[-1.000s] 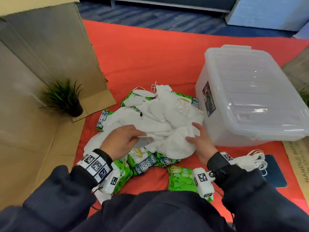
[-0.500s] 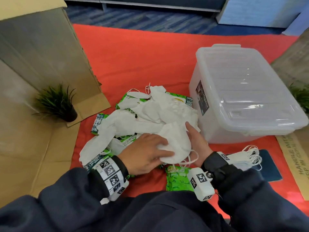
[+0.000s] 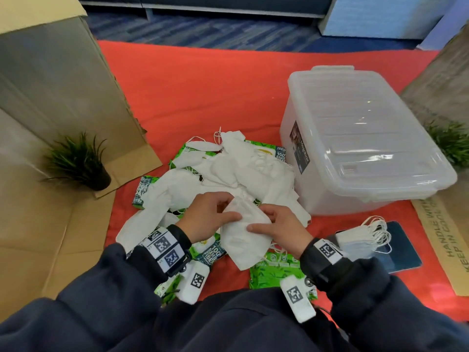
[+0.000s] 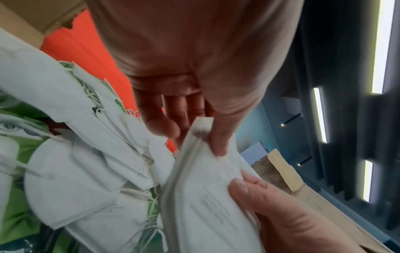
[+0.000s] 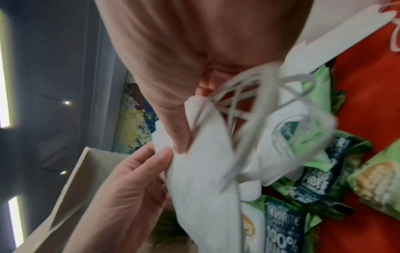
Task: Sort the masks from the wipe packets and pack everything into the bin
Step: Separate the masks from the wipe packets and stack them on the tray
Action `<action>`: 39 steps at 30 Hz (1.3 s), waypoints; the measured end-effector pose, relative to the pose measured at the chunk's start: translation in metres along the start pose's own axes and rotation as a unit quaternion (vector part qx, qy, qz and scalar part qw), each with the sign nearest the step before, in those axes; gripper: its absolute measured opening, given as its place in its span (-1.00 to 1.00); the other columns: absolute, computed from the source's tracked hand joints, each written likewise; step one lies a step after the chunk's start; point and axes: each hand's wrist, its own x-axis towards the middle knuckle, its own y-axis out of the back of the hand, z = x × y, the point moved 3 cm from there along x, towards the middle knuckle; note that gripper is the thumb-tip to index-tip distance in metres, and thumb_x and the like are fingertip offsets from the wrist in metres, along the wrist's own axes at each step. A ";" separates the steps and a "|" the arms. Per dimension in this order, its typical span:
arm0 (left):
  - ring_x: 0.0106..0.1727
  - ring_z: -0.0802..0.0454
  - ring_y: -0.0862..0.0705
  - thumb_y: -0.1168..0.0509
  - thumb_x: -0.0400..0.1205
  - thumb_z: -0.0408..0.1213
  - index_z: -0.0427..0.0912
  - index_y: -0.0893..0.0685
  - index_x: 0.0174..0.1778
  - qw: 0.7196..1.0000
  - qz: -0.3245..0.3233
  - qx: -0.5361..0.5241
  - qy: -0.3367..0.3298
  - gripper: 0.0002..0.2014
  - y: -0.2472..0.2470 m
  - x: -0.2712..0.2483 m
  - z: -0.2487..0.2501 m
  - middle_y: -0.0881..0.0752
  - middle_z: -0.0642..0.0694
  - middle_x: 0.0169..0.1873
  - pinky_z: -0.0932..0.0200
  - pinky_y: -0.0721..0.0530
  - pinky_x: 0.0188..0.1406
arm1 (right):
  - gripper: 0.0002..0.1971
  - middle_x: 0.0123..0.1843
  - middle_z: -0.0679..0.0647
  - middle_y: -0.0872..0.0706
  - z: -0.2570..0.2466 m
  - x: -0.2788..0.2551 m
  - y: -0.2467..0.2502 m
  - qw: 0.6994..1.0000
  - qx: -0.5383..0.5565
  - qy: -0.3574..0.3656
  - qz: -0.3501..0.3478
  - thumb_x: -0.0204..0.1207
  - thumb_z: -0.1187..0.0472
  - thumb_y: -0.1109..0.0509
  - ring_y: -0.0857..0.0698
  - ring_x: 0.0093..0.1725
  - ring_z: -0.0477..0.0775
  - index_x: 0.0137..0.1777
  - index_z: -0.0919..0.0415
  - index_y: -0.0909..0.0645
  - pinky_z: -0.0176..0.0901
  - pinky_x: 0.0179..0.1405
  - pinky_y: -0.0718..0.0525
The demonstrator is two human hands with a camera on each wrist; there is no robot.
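Sorting is under way: the left hand (image 3: pixel 206 214) and right hand (image 3: pixel 280 228) both pinch one mask (image 3: pixel 243 237) above the pile (image 3: pixel 228 174). Next, it probably joins the stack (image 3: pixel 360 240); the bin (image 3: pixel 355 138) remains lidded.

both the left hand (image 3: pixel 208 214) and right hand (image 3: pixel 281 228) pinch, thumbs pressed down.

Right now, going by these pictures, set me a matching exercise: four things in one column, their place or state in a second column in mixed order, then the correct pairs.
Things
1. clear plastic storage bin
2. folded white face mask
3. neat stack of white masks
4. small potted green plant

Place or state
A. on the cardboard at the left
B. lid on, at the right of the red cloth
C. held by the left hand and right hand
D. on a dark blue pad near the right wrist

Pairs: 1-B, 2-C, 3-D, 4-A
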 end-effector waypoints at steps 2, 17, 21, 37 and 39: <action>-0.09 0.03 -0.81 -0.50 0.54 -0.08 0.04 -0.80 -0.05 1.000 0.004 0.011 -0.004 -0.88 0.000 -0.001 -0.004 -0.84 0.06 -0.17 -0.18 -0.76 0.01 | -0.78 -0.06 0.22 -0.88 0.013 0.003 0.010 0.998 0.002 -0.051 0.025 0.36 0.34 -0.71 -0.84 -0.09 0.14 -0.03 0.37 -0.80 -0.07 -0.07 -0.76; -0.20 -0.10 -0.81 -0.45 0.58 -0.34 0.06 -0.68 -0.08 0.999 0.022 0.012 0.048 -0.83 0.002 -0.020 -0.035 -0.81 -0.06 -0.24 -0.18 -0.83 -0.14 | -0.74 -0.55 0.02 -0.23 -0.009 -0.001 0.016 0.959 0.274 -0.074 0.007 0.56 0.22 -0.46 -0.26 -0.55 0.04 -0.27 0.11 -0.44 -0.03 -0.37 -0.55; -0.14 -0.10 -0.82 -0.37 0.62 -0.58 -0.12 -0.68 -0.05 0.999 0.019 -0.017 0.041 -0.77 0.003 -0.017 -0.020 -0.80 -0.14 -0.18 -0.12 -0.83 -0.09 | -0.66 -0.32 0.11 -0.55 -0.002 0.007 0.031 0.998 -0.029 -0.048 0.032 0.37 0.41 -0.69 -0.45 -0.47 0.08 0.09 0.18 -0.73 -0.22 -0.56 -0.44; -0.02 -0.23 -0.67 -0.19 0.82 -0.12 -0.11 -0.55 0.00 0.924 -0.120 0.346 -0.110 -0.84 -0.056 0.007 0.022 -0.74 -0.17 -0.11 -0.02 -0.25 -0.23 | -0.92 -0.44 -0.03 -0.69 0.016 -0.022 0.075 0.995 -0.095 -0.011 0.034 0.43 0.40 -0.65 -0.56 -0.45 -0.18 -0.21 0.34 -0.80 -0.38 -0.40 -0.48; -0.03 -0.25 -0.67 -0.17 0.82 -0.11 -0.14 -0.55 -0.02 0.913 -0.139 0.367 -0.112 -0.80 -0.061 0.010 0.022 -0.74 -0.18 -0.12 -0.03 -0.29 -0.24 | -0.89 -0.50 0.08 -0.62 0.020 -0.034 0.094 0.997 -0.069 -0.045 0.006 0.46 0.40 -0.64 -0.49 -0.54 -0.10 -0.16 0.45 -0.76 -0.35 -0.48 -0.43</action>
